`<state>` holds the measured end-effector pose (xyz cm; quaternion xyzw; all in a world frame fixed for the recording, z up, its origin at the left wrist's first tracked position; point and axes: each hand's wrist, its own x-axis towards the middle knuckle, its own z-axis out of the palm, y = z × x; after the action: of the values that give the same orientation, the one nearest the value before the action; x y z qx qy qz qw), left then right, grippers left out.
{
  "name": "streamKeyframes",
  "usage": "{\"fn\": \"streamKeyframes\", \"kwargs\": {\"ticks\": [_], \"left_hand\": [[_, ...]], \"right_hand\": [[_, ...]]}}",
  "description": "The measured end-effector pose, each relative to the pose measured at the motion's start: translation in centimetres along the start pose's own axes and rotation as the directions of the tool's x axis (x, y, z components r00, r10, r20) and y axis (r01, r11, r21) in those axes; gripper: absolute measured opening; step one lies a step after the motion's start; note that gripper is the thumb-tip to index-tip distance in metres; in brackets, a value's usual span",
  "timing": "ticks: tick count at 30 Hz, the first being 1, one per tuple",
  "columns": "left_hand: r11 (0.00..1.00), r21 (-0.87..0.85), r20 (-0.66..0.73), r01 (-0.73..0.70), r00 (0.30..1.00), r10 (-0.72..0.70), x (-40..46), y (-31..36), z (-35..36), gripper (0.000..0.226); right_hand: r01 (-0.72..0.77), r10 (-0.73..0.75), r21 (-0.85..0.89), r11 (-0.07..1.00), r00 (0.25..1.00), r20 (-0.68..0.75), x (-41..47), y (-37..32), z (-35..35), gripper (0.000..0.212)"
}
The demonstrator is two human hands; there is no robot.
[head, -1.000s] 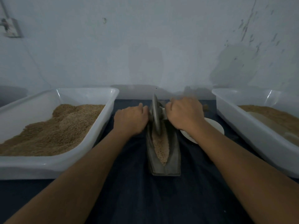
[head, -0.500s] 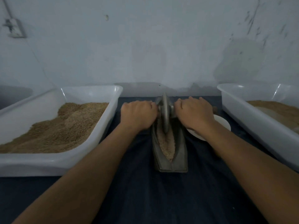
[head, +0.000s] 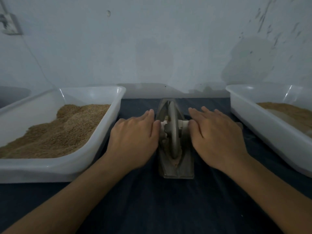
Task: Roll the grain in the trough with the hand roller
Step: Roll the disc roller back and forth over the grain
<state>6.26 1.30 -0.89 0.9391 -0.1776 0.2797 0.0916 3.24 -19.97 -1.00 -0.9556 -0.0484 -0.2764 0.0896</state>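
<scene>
Grey metal forms the narrow trough (head: 176,164), which lies on the dark cloth-covered table (head: 152,203) between two white tubs, its long axis running straight away from the person toward the wall. Brown grain (head: 176,163) shows in its channel near the close end. The hand roller (head: 173,130), a thin disc standing upright on edge in the channel, has its axle crossing left to right. The left hand (head: 135,139) and right hand (head: 217,137) lie flat with straight fingers, palms pressing down on the pale axle ends. The left tub (head: 94,154) holds heaped grain; the right tub (head: 263,125) holds some too.
</scene>
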Motion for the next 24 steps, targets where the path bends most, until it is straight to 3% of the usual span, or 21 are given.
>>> {"fn": "streamKeyframes", "kwargs": {"ticks": [5,9,13,16,20,24], "left_hand": [[0.992,0.088,0.157,0.096,0.982,-0.109,6.7,-0.8,3.5,0.046],[0.974,0.147,0.194,0.172,0.961,-0.199,11.0,-0.6,4.7,0.056],[0.983,0.17,0.183,0.064,0.978,-0.096,7.9,-1.0,4.2,0.043],[0.997,0.07,0.083,0.045,0.995,-0.051,2.5,-1.0,2.3,0.059],[0.998,0.049,-0.042,-0.037,0.998,0.04,-0.5,-0.6,0.2,0.065],[0.999,0.0,0.198,0.047,0.979,-0.046,4.4,-1.1,2.4,0.055]], "right_hand": [[-0.069,0.081,-0.075,0.995,0.984,0.161,6.2,0.4,2.2,0.052],[-0.224,0.228,-0.043,0.974,0.952,0.206,11.3,0.7,3.8,0.043],[-0.088,0.109,-0.148,0.985,0.984,0.141,8.2,0.2,3.0,0.041],[0.014,-0.012,-0.116,0.993,1.0,0.015,3.2,-0.2,1.3,0.06],[0.066,-0.07,-0.092,0.994,0.996,-0.047,0.1,0.0,0.3,0.061],[0.025,-0.018,-0.135,0.991,0.998,0.055,4.3,0.0,1.7,0.052]]}}
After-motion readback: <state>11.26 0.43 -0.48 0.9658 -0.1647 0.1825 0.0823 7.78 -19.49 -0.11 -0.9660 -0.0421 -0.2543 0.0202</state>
